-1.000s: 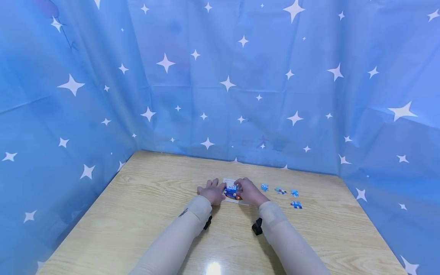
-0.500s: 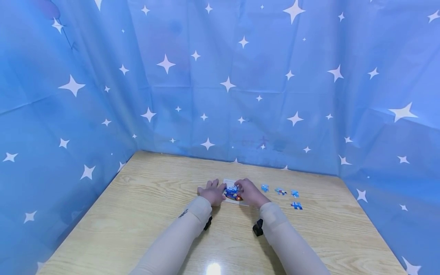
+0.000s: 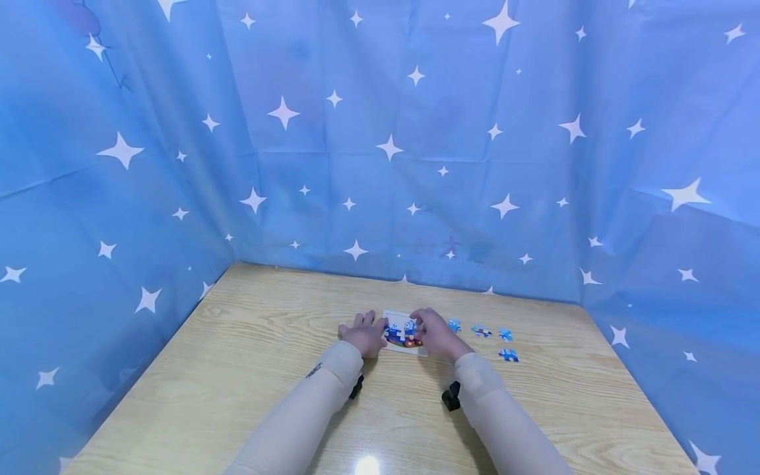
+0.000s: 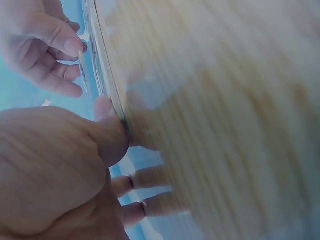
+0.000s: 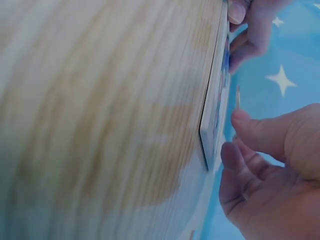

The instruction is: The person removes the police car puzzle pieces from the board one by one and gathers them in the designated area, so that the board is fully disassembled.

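A thin puzzle board [image 3: 410,350] with a white border and a blue and red cartoon picture lies on the table between both hands. My left hand [image 3: 364,335] rests at the board's left edge, fingers spread, its thumb [image 4: 111,132] against the edge. From the right, my right hand [image 3: 438,335] reaches over the board and pinches a small blue puzzle piece [image 3: 410,325] between thumb and fingers. In the right wrist view that piece [image 5: 238,97] stands edge-on, a little above the board [image 5: 209,135]. Part of the picture is hidden behind the right fingers.
Several loose blue puzzle pieces lie right of the right hand, among them one near the hand [image 3: 454,325], one farther right [image 3: 481,330] and one lower down [image 3: 508,355]. A blue star-patterned curtain [image 3: 356,165] hangs behind the wooden table [image 3: 267,369].
The puzzle piece in my right hand has lifted and tilted off the board, showing more of the picture beneath. My left hand keeps its place at the board's edge.
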### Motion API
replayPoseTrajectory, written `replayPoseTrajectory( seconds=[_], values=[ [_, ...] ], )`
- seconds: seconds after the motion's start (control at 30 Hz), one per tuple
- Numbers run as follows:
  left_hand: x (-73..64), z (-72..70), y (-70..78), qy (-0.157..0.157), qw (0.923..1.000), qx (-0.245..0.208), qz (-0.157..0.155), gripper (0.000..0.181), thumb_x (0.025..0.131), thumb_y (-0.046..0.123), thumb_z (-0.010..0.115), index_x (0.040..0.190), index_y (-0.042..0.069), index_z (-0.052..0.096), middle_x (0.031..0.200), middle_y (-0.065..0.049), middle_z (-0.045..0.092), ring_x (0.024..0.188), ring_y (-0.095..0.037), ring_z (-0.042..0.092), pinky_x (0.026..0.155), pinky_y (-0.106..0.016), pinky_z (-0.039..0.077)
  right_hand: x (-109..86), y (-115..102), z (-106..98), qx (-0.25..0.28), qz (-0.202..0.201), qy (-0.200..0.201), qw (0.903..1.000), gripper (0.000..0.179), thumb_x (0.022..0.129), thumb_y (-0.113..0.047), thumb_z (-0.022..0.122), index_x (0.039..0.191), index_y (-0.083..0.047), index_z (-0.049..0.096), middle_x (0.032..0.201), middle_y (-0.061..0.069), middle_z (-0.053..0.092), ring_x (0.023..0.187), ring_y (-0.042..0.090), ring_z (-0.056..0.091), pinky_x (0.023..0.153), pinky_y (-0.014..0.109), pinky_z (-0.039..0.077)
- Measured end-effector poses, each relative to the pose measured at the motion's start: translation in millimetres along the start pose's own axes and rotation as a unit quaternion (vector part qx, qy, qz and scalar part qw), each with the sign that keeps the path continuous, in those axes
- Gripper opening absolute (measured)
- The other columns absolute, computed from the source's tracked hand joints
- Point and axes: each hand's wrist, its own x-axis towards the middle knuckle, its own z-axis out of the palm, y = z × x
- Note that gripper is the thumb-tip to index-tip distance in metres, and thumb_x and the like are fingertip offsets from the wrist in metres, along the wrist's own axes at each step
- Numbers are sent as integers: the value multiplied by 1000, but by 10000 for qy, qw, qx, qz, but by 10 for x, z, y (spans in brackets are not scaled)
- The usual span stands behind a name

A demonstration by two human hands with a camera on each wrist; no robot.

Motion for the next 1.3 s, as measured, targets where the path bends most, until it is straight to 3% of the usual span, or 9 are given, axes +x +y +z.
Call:
replayPoseTrajectory(
  seconds=[0.2, 0.7, 0.93, 1.3],
  values=[
    [-84, -49, 0, 15, 9999, 9, 112, 58, 106, 39, 50, 161, 31, 32, 169, -3, 18, 152, -27, 19, 102, -62, 32, -33, 29, -20, -3, -18, 69, 10000, 40, 98, 6, 61, 137, -1, 59, 117, 10, 57, 111, 28, 60, 95, 46, 52],
    [-85, -36, -21, 89, 9998, 77, 141, 56, 107, 38, 50, 160, 33, 34, 169, -3, 19, 152, -27, 19, 103, -64, 32, -170, 165, -110, -21, -356, 22, 9994, 36, 96, 14, 57, 131, 5, 59, 116, 14, 55, 109, 31, 59, 93, 46, 52],
    [-160, -85, 4, 26, 9998, 89, 178, 56, 107, 39, 48, 160, 32, 32, 169, -3, 17, 153, -27, 17, 106, -64, 30, -256, 263, -187, -188, -309, 74, 9993, 38, 96, 13, 56, 134, 6, 58, 120, 16, 56, 114, 36, 59, 97, 49, 50],
    [-136, -57, 9, -4, 9997, 118, 195, 57, 107, 39, 49, 160, 32, 32, 169, -3, 18, 152, -28, 18, 100, -63, 34, -389, 419, -328, -306, -219, 22, 9993, 36, 96, 13, 54, 131, 3, 58, 116, 13, 57, 109, 30, 59, 95, 49, 50]
  ],
)
